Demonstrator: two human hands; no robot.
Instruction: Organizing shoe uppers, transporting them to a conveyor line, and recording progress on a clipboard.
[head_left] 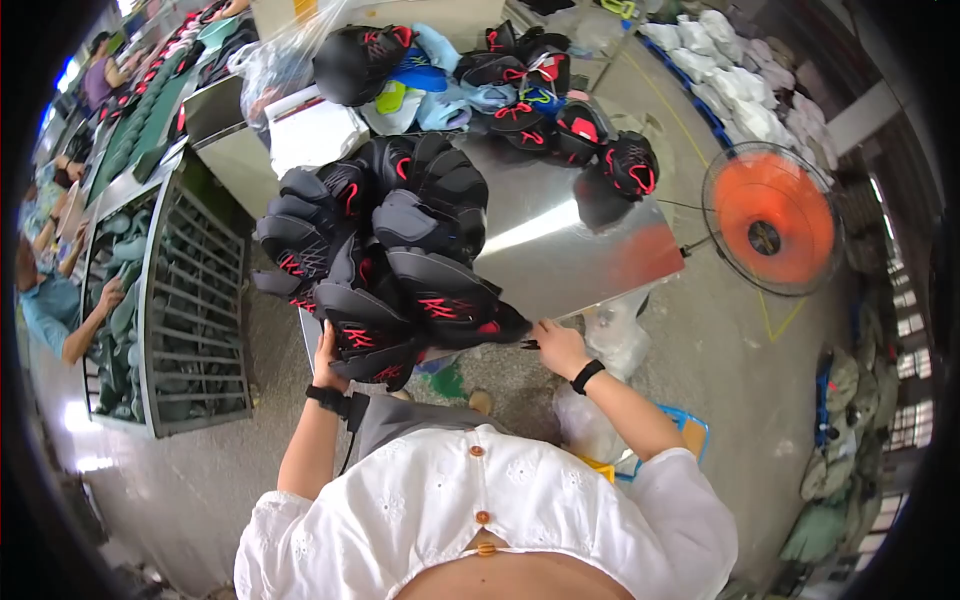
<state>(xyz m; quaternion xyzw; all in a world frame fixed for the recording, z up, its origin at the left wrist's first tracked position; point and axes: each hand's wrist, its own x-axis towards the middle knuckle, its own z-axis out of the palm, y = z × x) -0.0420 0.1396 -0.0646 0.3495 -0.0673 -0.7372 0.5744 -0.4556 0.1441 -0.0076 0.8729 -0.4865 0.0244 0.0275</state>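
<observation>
A big pile of black shoe uppers (430, 225) with red laces and markings covers the left part of the metal table. At its near left edge, my left hand (328, 362) is closed on a black shoe upper (372, 335), its fingers partly hidden behind it. My right hand (560, 348) is closed at the right tip of another black shoe upper (445, 305). A small dark piece shows by those fingertips, too small to make out. Black bands are round both wrists.
More black and red shoes (515, 115) lie at the table's (550, 255) back, one shoe (630, 165) at its right corner. An orange fan (770, 225) stands to the right. On the left is a metal cage cart (195, 320) of green shoe lasts, with a person (55, 315) beside it.
</observation>
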